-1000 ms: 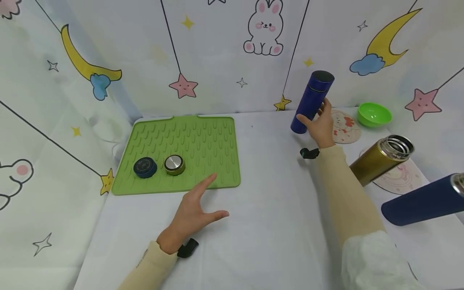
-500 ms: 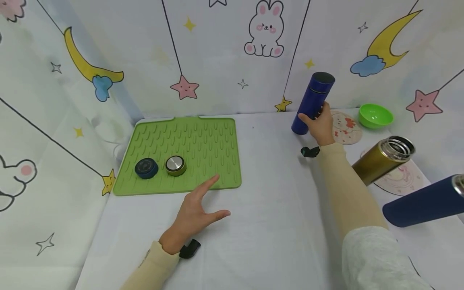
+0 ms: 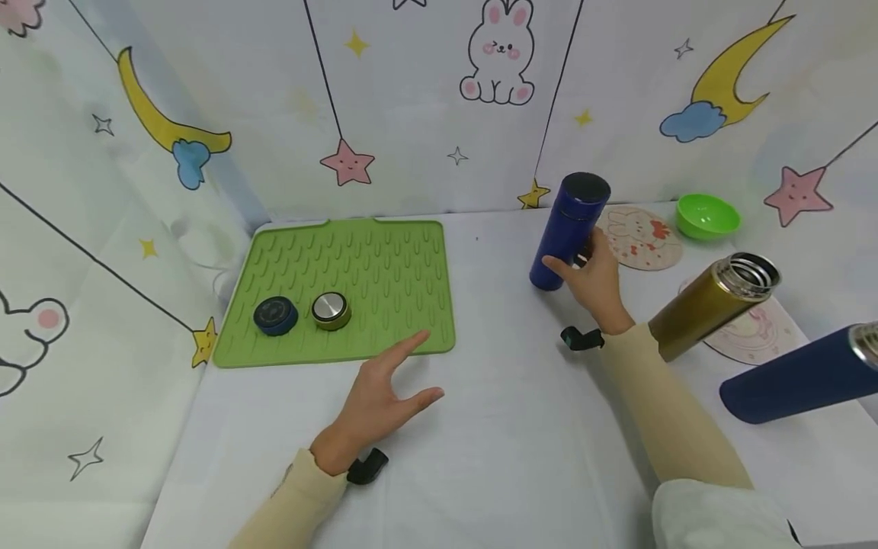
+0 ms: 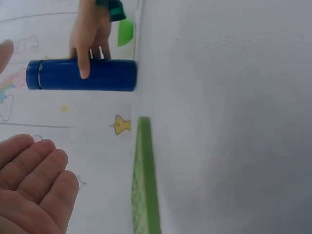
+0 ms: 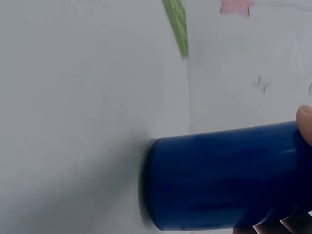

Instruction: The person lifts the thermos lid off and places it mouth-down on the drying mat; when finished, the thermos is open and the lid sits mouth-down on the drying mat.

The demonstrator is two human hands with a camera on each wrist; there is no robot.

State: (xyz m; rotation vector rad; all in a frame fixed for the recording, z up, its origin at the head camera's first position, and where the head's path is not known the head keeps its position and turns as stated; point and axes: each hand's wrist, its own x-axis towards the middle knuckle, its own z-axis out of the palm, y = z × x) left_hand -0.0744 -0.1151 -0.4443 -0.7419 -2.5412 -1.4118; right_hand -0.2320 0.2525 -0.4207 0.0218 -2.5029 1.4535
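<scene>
The right hand (image 3: 595,280) is curled round the lower part of a blue bottle (image 3: 565,236), its thumb across the left side and its fingers wrapping the far right side. The bottle stands upright toward the far right of the worktop (image 3: 494,442), dark top uppermost; a shadow spreads from its base, and whether the base touches the cloth or sits just above it cannot be told. The left hand (image 3: 377,400) is in the near left part of the scene, just off the near right corner of a green mat (image 3: 391,263), with straight fingers and the thumb spread well away from them. On the mat's left half lie a dark blue lid (image 3: 275,316) and, just to its right, a gold lid (image 3: 331,310) with a silvery top. Behind the right hand, at far right, is a round printed coaster (image 3: 648,242), with a bright green bowl (image 3: 708,216) near it. Nearer, a gold bottle (image 3: 706,309) with an uncovered steel mouth stands right of the beige sleeve (image 3: 665,404), partly hiding a pink printed disc (image 3: 757,333). A navy flask (image 3: 796,375) is nearer again, cut off at the right edge. Beyond everything hangs a white backdrop (image 3: 411,76) with moons, stars and a rabbit.
</scene>
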